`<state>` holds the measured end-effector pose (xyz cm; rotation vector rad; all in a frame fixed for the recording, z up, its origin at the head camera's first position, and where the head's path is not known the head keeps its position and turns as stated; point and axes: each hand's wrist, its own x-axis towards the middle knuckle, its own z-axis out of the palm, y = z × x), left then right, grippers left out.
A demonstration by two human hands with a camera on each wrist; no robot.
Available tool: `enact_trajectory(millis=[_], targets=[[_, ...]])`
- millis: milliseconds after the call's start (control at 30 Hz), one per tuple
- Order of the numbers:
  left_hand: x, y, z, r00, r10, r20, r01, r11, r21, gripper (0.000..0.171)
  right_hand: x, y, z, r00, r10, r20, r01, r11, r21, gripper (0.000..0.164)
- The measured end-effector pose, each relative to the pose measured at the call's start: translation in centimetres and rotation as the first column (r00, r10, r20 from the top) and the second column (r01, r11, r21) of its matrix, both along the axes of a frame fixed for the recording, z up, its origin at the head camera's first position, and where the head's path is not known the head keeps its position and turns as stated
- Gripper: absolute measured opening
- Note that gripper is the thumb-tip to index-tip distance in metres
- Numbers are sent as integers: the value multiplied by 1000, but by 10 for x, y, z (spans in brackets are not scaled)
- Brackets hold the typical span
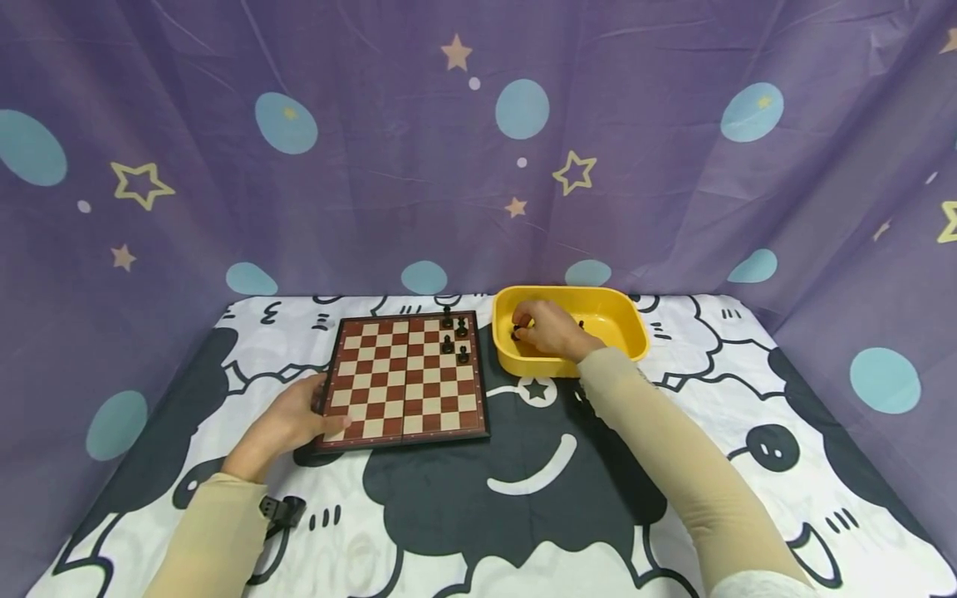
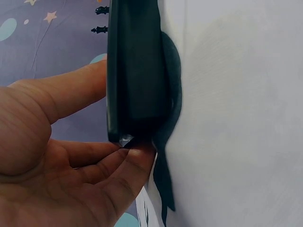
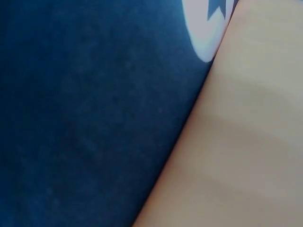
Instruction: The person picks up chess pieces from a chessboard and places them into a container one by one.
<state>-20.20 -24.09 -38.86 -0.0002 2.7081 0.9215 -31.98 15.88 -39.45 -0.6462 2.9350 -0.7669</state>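
A red-and-cream chessboard [image 1: 407, 390] lies unfolded on the table, with several black chess pieces [image 1: 447, 344] standing in its far right corner. At the board's left side my left hand [image 1: 287, 419] grips the edge. The left wrist view has the thumb over the top and the other fingers against the board's dark side [image 2: 139, 71]. My right hand [image 1: 553, 328] is inside a yellow plastic basin [image 1: 632, 332] right of the board. Its curled fingertips pinch a small black chess piece [image 1: 515, 334], partly hidden. The right wrist view shows only sleeve and cloth, not the hand.
Another small dark piece [image 1: 581, 325] lies in the basin, behind the right hand. A black-and-white cartoon cloth [image 1: 463, 515] covers the table. A purple curtain [image 1: 419, 166] hangs behind and at both sides. A small black device [image 1: 282, 511] sits by the left wrist.
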Motion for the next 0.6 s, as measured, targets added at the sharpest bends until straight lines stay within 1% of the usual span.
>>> enact_trajectory(millis=[300, 467, 600], targets=[[0, 0, 0, 1000, -1, 5, 1, 1000, -1, 91, 0, 1, -1, 1000, -19, 9, 19, 1000, -2, 20], [-1, 1, -1, 1000, 4, 8, -4, 1000, -9, 91, 1, 3, 0, 998, -43, 39, 44, 998, -37, 23], [-1, 0, -1, 1000, -1, -4, 1, 1000, 3, 88, 4, 5, 3, 997, -57, 48, 60, 996, -59, 24]])
